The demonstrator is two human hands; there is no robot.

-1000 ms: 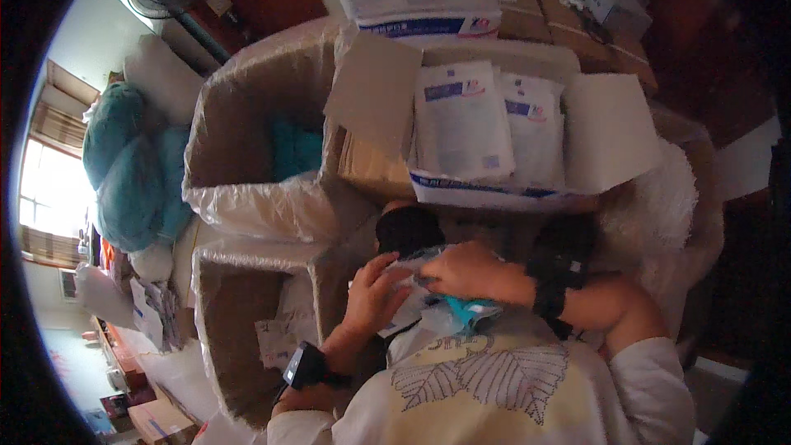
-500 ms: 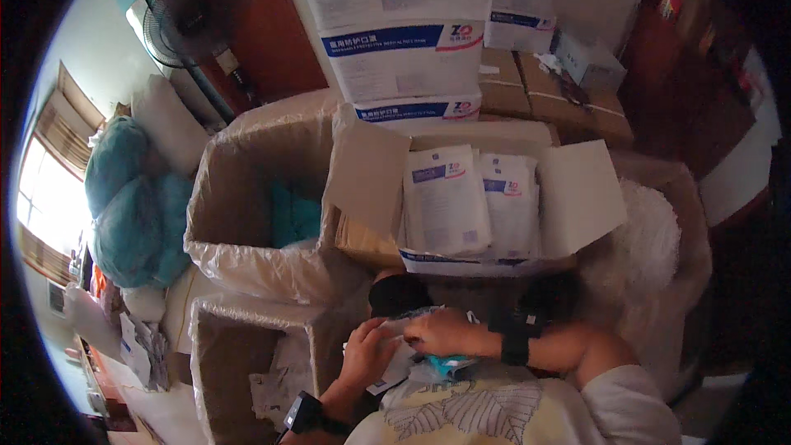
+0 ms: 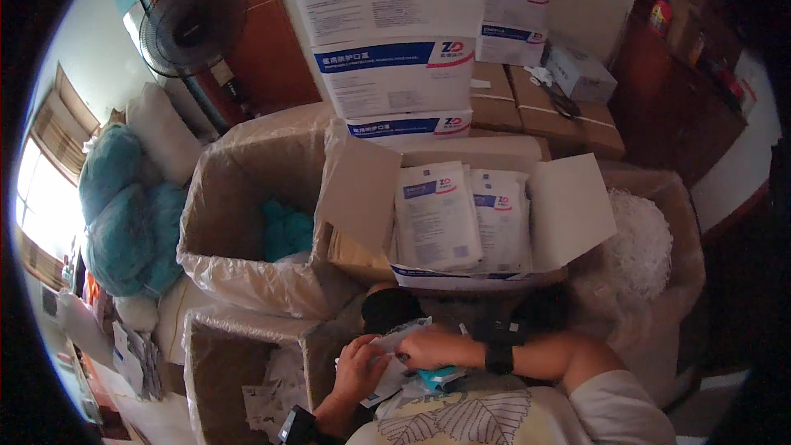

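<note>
The person's left hand [image 3: 360,369] and right hand [image 3: 423,348] are close together, near the middle, just in front of the pale shirt [image 3: 470,422]. Both are at a piece of clear plastic [image 3: 409,330]. The left fingers are bent, with small gaps between them. The right fingers are curled in more. Their tips are too hard to see, so I cannot tell if either hand is pinching the plastic. A blue-green bundle [image 3: 437,377] is under the right hand, close to the shirt. Each arm has a black band on it.

Just past the hands is an open white box [image 3: 461,278] with flat white packs [image 3: 437,218] standing inside. To its left is a big lined carton [image 3: 247,278] with blue-green things [image 3: 288,232] in it. Nearer on the left, another lined carton [image 3: 247,323] has white packets [image 3: 265,404]. On the right is a white stringy heap [image 3: 638,243]. Far back are stacked white boxes [image 3: 395,78], and a black fan [image 3: 194,25] is far left.
</note>
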